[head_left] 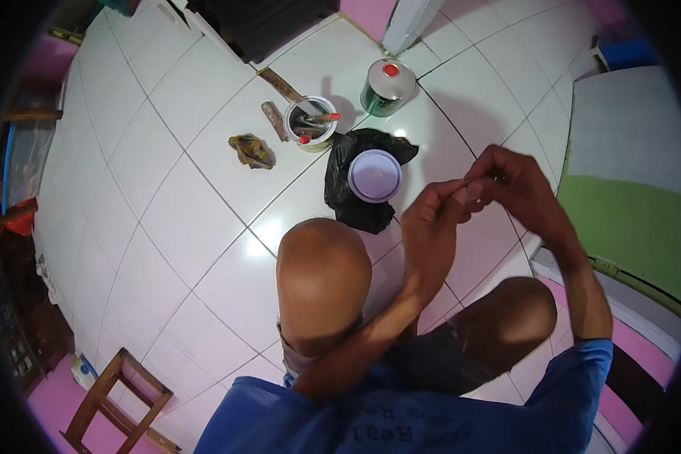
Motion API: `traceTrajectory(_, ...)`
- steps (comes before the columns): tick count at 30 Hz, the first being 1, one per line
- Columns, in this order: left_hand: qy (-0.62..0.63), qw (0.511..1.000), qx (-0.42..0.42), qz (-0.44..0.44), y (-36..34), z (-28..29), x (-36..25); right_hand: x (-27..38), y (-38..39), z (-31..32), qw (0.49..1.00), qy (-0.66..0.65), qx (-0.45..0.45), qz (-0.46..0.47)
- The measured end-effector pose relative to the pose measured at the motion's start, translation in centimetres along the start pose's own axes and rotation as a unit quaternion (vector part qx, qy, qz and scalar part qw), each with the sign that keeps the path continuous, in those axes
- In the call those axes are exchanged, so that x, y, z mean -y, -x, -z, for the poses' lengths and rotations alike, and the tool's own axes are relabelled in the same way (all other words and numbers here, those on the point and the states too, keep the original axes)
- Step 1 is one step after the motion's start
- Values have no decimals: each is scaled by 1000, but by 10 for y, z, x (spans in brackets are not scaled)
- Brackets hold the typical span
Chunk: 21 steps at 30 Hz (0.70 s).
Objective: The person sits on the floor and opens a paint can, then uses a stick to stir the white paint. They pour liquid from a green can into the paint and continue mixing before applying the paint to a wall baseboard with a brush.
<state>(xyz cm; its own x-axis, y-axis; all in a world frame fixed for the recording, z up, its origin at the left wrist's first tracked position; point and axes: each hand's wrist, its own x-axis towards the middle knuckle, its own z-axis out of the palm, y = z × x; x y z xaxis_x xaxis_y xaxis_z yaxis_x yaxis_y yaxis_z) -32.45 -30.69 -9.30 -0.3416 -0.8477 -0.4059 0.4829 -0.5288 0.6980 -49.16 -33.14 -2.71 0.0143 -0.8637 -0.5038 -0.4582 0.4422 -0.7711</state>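
Left hand (pixel 431 234) and right hand (pixel 518 189) met, fingertips pinched together; could not tell what, if anything, lay between. Lilac-topped tub (pixel 374 176) sat near black plastic bag's (pixel 338 185) right edge; judged a left knee (pixel 324 276) bump could tip it.

A round container (pixel 374 176) with a pale lavender top and a raised rim stands upright; whether that surface is lid or contents is unclear. Crumpled black plastic (pixel 338 189) lies beneath the container, spreading past its left, far and near sides.
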Motion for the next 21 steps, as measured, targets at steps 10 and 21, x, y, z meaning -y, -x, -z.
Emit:
traceTrajectory(10, -232, 964, -93, -90, 14, 50, 53, -162, -78, -84, 974, -209, -66, -56)
traceTrajectory(21, -736, 650, 94, -163, -103, 152, 43, -173, -104, -136, 955, -292, -52, -15)
